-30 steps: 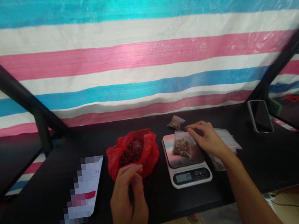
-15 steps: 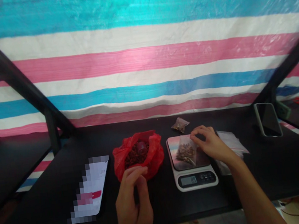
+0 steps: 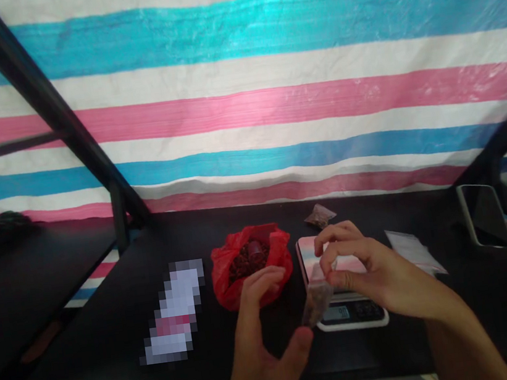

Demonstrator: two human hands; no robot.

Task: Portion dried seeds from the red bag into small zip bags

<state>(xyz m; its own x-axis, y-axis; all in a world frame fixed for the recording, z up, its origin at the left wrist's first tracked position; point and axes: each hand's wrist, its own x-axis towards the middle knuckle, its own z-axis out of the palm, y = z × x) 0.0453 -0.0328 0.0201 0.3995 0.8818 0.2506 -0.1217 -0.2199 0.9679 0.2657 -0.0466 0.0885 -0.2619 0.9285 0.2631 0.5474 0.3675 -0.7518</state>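
Observation:
Pinched between the thumb and fingers of my right hand [image 3: 366,262] is a small clear plastic bag [image 3: 319,303] with brown bits inside. It is tilted, raised in front of the white digital scale [image 3: 306,258], whose display reads about 90, the decimal point too small to tell. My left hand [image 3: 266,338] is open, thumb and fingers apart, close to the bag's lower end; whether the thumb touches it I cannot tell. Beyond my left fingers sits an open red plastic bag [image 3: 228,280] of small dark reddish-brown pieces, with a small translucent cup [image 3: 255,251] in it.
Another filled small bag [image 3: 320,215] lies behind the scale. Flat empty bags [image 3: 415,251] are stacked right of it. A phone [image 3: 485,215] leans at the far right; a partly blurred pale screen [image 3: 179,305] lies left. Black frame bars [image 3: 68,133] flank the black table [image 3: 113,333].
My right hand has lifted the small bag off the scale and drawn it nearer. My left hand has opened and moved right towards it. The view has shifted slightly.

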